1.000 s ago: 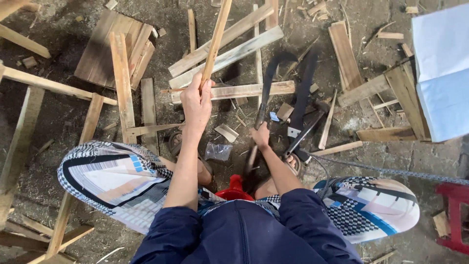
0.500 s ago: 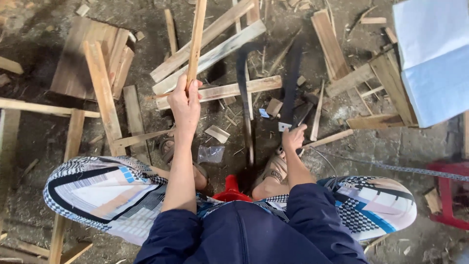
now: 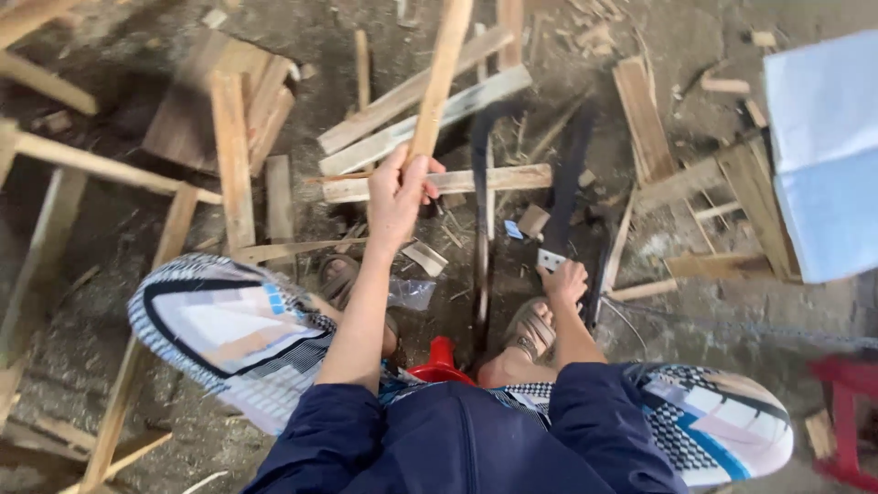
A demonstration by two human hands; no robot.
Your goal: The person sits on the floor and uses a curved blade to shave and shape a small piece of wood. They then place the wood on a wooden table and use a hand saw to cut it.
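A: What did the head view show of the hands?

B: Two hands, both the person's own; the left hand [image 3: 395,194] was closed around a slat [image 3: 439,78], one long strip of pale wood standing nearly upright and running out of the top of the frame; the fingers wrapped its lower end.

A: And the other?

B: The right hand [image 3: 564,280] was down low, closed on the handle of a blade [image 3: 567,192]; the blade was dark, long and blurred, so I could not tell its edge; it pointed away from the person, over the floor [image 3: 110,302].

A: Where did the slat sit against the rest?

B: Above a plank [image 3: 437,181] lying crosswise, just beyond the left hand; I could not tell whether the two touched; two longer boards [image 3: 421,105] lay slanted behind it, side by side.

A: What else could be counted?

B: Two sandalled feet, the right one [image 3: 530,331] just beside the right hand; two knees in patterned trousers [image 3: 219,329]; one red stool [image 3: 441,362] between the legs; one dark thin bar [image 3: 481,229] standing between the hands; one blue-and-white sheet [image 3: 823,146] at the right edge; one red frame [image 3: 846,412] in the lower right corner; scrap wood lay all about, too many to count.
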